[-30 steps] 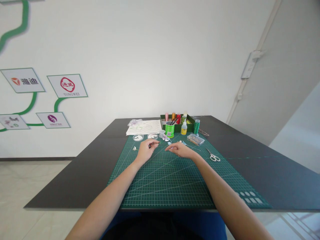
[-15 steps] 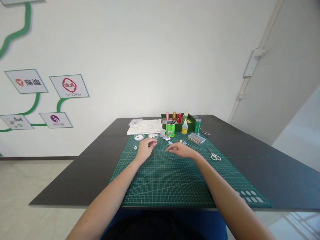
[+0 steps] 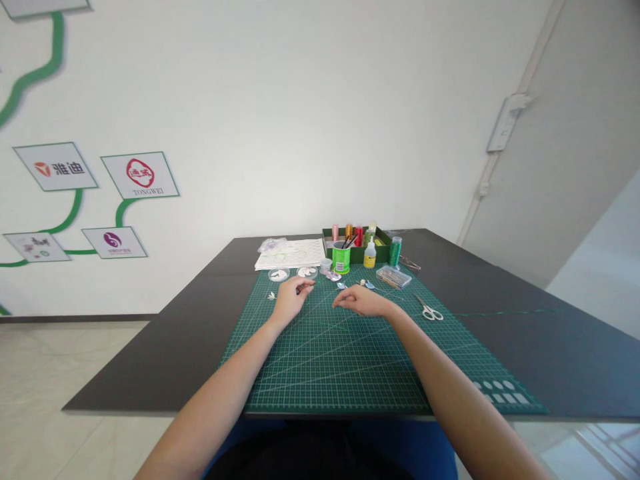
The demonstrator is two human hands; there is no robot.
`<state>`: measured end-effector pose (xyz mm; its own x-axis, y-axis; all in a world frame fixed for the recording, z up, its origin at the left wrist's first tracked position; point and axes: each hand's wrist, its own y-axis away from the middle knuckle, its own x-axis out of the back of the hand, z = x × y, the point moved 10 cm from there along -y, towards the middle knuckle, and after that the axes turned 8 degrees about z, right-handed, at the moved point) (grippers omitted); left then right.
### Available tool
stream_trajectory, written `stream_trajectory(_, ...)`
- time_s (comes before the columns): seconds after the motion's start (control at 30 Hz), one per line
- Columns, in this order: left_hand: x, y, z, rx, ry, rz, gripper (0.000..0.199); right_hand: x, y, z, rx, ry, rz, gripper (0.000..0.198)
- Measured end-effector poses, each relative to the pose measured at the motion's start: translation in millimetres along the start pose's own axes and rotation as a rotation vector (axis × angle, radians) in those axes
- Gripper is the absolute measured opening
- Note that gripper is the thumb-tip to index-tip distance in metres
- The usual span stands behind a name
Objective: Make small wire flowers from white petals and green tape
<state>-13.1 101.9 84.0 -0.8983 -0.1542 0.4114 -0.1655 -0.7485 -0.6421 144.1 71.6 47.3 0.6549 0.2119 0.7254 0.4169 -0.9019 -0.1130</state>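
Over the green cutting mat, my left hand is closed in a pinch. A tiny green bit shows at its fingertips, too small to name. My right hand faces it a short gap away, its thumb and fingers pressed together; whatever they hold is too fine to make out. Just beyond the right hand lie small pale blue petal-like pieces. A small white flower-like piece rests left of my left hand. White-handled scissors lie on the mat to the right.
Behind the hands stand two shallow dishes of white pieces, a green can with tools, a glue bottle, a green spool and a clear case. Further back are white sheets and a green box of thread spools.
My right hand has shifted very slightly, with its fingers drawn a little closer together. My left hand stays almost where it was. The camera view has tilted a touch.
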Motion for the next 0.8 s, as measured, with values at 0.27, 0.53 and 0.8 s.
stream_trajectory(0.27,3,0,4,-0.016,-0.032,0.011,0.014,-2,1,-1,0.004,-0.038,-0.024,0.032)
stream_trajectory(0.53,3,-1,5,-0.019,-0.091,0.01,0.015,-9,4,-4,-0.005,-0.146,-0.09,0.033)
stream_trajectory(0.8,2,0,8,-0.053,-0.12,-0.008,0.016,-9,10,-22,0.073,-0.229,-0.134,0.038)
